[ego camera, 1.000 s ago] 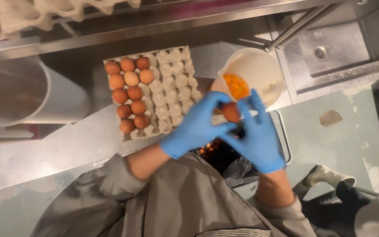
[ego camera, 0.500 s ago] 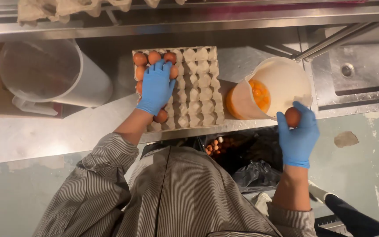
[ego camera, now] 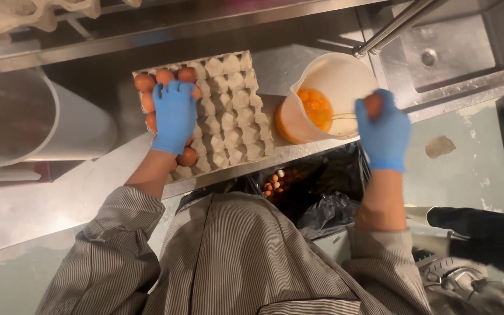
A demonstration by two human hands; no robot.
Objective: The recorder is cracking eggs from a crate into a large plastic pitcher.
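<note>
So your right hand is gripping a brown egg just right of the jug rim; your left hand is lying flat over the tray's eggs.

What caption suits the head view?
Left hand on brown eggs in tray; right hand holds egg at yolk-filled jug.

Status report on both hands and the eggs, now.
Left hand flat on brown eggs in the tray. Right hand holds an egg at the jug rim, yolks inside. Nothing in the way.
</note>
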